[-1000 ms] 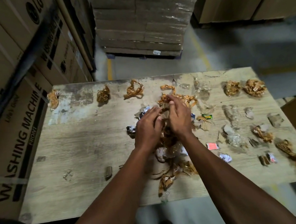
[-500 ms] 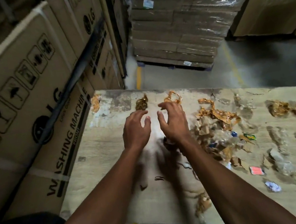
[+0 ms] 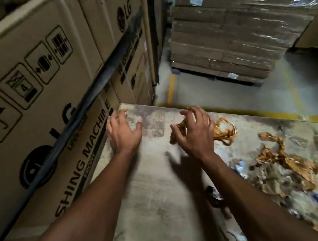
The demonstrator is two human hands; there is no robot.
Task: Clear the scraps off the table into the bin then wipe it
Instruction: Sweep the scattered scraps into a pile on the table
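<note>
Dim warehouse light; motion blur, edges warped.

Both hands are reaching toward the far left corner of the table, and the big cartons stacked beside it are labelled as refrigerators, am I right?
Not quite: the head view shows the cartons printed "WASHING MACHINE", not refrigerators. The left hand and right hand do reach toward the table far left corner.

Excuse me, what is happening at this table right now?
A person is clearing scraps from a worn table. Both hands reach toward its far left corner: the left hand is spread over a small brown scrap, and the right hand hovers with curled fingers above a crumpled brown scrap. Many scraps remain on the right. No bin is visible.
</note>
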